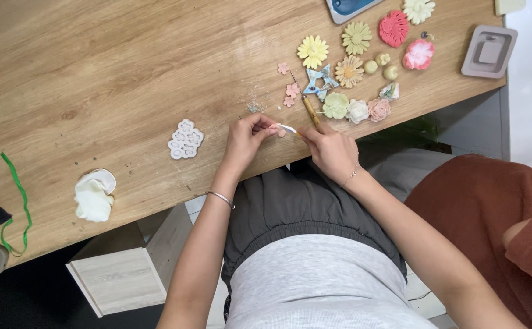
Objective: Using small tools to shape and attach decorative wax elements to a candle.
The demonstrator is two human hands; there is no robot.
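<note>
At the near edge of the wooden table (95, 73), my left hand (244, 137) pinches a small white clay piece (287, 128) between fingertips, while my right hand (332, 148) grips a wooden-handled needle tool (307, 105), its handle running away from me. That piece looks only partly shaped. Left of it lie a white flower mould (185, 139) and a lump of pale clay (93, 197). Farther right, many finished clay flowers (356, 38), yellow, pink and red, sit done.
</note>
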